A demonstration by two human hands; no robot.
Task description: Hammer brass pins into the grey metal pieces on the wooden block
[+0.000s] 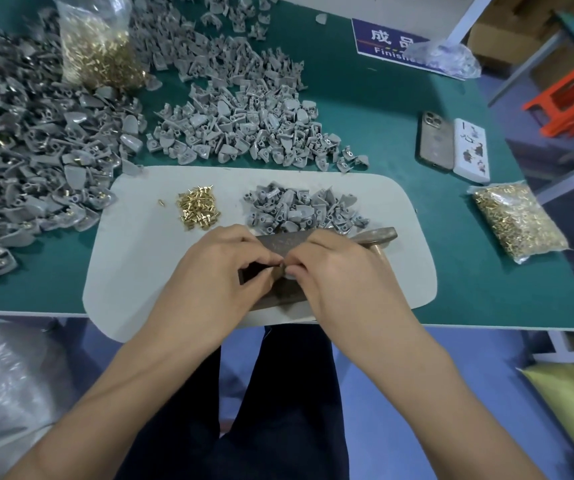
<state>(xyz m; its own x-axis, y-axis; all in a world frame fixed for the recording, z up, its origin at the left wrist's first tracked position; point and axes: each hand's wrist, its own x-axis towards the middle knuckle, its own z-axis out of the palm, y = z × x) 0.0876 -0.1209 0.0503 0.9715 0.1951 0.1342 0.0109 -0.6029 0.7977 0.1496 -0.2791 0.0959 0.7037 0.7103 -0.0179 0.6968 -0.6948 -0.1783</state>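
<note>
Fingertips of left hand [224,268] and right hand [335,268] meet at frame centre over the wooden block [271,292], pinching together one small piece; brass pins [198,209] lie above left.

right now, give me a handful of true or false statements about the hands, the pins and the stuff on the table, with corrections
1. Both hands meet over the wooden block. True: the left hand and right hand pinch something small together above it.
2. The loose brass pins lie to the right of the small grey pile. False: they lie left of the grey pieces on the white mat.
3. The hammer is raised in the air. False: the hammer lies on the mat behind the right hand.
4. Two phones lie on the green table, far right. True.
5. A sealed bag of pins lies right of the mat. True.
</note>
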